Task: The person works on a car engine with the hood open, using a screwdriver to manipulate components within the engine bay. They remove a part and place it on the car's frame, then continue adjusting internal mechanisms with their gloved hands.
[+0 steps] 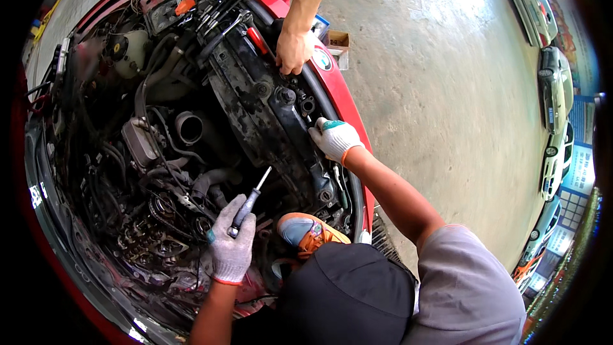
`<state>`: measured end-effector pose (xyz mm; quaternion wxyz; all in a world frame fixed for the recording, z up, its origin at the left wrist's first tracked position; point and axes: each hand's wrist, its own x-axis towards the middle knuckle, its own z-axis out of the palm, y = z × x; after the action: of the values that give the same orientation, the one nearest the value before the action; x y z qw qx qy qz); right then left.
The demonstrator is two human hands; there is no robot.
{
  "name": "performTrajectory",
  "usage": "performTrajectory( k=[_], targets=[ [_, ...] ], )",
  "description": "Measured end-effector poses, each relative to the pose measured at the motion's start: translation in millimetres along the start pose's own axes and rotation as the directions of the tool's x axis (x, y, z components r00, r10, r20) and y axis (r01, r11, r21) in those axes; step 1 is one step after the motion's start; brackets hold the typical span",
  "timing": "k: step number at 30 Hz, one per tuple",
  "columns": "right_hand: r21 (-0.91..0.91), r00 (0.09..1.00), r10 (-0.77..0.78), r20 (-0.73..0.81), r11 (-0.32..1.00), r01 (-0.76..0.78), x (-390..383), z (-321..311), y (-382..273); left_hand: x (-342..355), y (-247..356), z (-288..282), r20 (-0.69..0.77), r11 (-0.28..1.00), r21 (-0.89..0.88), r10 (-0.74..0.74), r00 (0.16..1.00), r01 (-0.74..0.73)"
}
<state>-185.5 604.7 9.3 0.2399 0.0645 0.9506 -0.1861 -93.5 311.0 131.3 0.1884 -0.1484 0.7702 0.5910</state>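
Note:
My left hand [231,246], in a whitish knit glove, is closed around a screwdriver [244,212] above the engine bay. Its bluish-grey handle lies in my fingers, and the bare metal shaft points up and away. At the front edge of the bay, my gloved right hand [336,138] is bent beside the black radiator support panel [255,89]. Its fingers are closed, and what they grip is mostly hidden; a small bright metal tip shows by them. Farther off, a co-worker's bare hand [295,50] reaches down to the same front edge.
Several wrenches and sockets [217,13] lie on the far front corner, by a red-handled tool [257,41]. An orange-laced shoe [311,231] rests at the bay's near side. An open hose [189,128] faces up. A small cardboard box [337,40] stands beyond the red bumper [345,99].

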Motion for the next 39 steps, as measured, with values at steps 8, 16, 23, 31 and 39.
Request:
performTrajectory(
  k=[8,16,23,31,39],
  targets=[
    [0.861,0.954,0.255,0.155,0.439,-0.257,-9.4,-13.6,-8.5,-1.7,13.6,-19.0,0.000,0.998,0.016,-0.057,0.998,0.057],
    [0.797,0.924,-0.095,0.371,-0.479,-0.369,-37.7,-20.3,-68.8,6.6,57.6,10.7,0.098,0.988,-0.149,-0.027,0.995,0.042],
    [0.970,0.958,0.180,0.223,-0.134,-0.200,-37.1,-24.8,-104.2,7.9,52.0,20.1,0.044,0.948,0.086,0.303,0.952,-0.306],
    [0.491,0.911,-0.185,-0.370,0.793,0.360,-26.3,26.8,-92.8,5.6,55.5,-20.0,0.461,0.275,0.703,0.526,0.715,-0.656],
    [0.857,0.877,-0.385,0.289,0.511,-0.058,-59.8,14.0,-203.3,-51.4,12.3,-113.3,0.051,0.887,0.286,0.363,0.930,-0.362]
  ],
)
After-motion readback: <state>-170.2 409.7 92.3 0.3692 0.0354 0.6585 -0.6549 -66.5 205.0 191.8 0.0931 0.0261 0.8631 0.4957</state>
